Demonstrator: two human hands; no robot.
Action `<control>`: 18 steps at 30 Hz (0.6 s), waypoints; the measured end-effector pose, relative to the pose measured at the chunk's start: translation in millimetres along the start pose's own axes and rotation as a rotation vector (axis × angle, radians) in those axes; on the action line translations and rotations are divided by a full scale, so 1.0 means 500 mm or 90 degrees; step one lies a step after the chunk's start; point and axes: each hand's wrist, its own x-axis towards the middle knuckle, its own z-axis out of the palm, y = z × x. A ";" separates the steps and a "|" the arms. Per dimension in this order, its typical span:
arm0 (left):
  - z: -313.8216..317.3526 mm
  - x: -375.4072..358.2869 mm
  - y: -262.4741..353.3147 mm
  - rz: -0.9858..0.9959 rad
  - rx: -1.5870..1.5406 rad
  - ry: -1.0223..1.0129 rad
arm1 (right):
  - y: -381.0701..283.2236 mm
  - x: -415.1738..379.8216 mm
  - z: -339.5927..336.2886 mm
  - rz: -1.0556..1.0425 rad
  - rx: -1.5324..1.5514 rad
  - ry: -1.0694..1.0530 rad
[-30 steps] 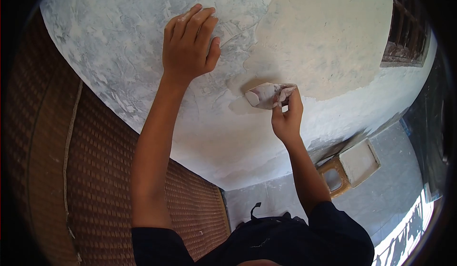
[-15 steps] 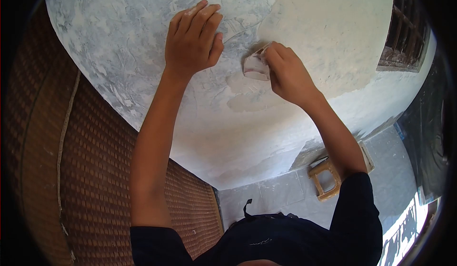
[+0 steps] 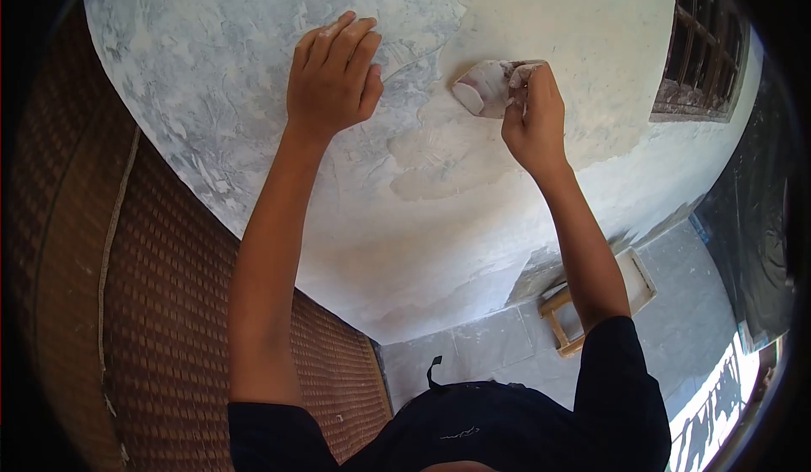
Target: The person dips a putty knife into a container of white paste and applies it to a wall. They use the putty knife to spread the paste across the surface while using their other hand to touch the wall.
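Note:
My right hand [image 3: 541, 126] grips a putty scraper [image 3: 485, 89], its flat blade smeared with whitish putty and tilted toward the left. The scraper is at the wall [image 3: 372, 236], over the smooth cream-coloured coat; whether its edge touches cannot be made out. Farther left, my left hand [image 3: 331, 79] rests against the rough grey-white patchy surface, fingers extended and slightly bent, holding nothing. White putty marks show on its fingers. Between the hands runs the ragged border of the cream coat.
A barred window opening [image 3: 703, 46] is at the upper right. A woven brown panel [image 3: 182, 278] stands along the left. Below right, a small wooden stool [image 3: 557, 324] and a pale tray [image 3: 635, 282] are on the grey tiled floor [image 3: 473, 341]. Dark sheeting [image 3: 752, 227] hangs at the right.
My right hand has moved right and turned more upright, with the scraper's blade now pointing left. My left hand stays on the wall; the view has shifted slightly.

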 end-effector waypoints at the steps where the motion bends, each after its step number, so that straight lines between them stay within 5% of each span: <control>1: 0.000 -0.002 0.001 0.000 0.001 -0.006 | -0.008 -0.004 0.001 -0.013 0.016 -0.034; 6: 0.000 -0.004 0.002 -0.003 -0.011 -0.007 | -0.029 -0.072 0.067 -0.158 -0.016 -0.267; 14: -0.013 -0.033 0.027 -0.036 -0.032 -0.035 | -0.028 -0.017 0.022 0.017 -0.005 -0.030; 18: -0.018 -0.064 0.048 -0.059 -0.074 -0.064 | -0.072 -0.069 0.055 -0.140 -0.002 -0.271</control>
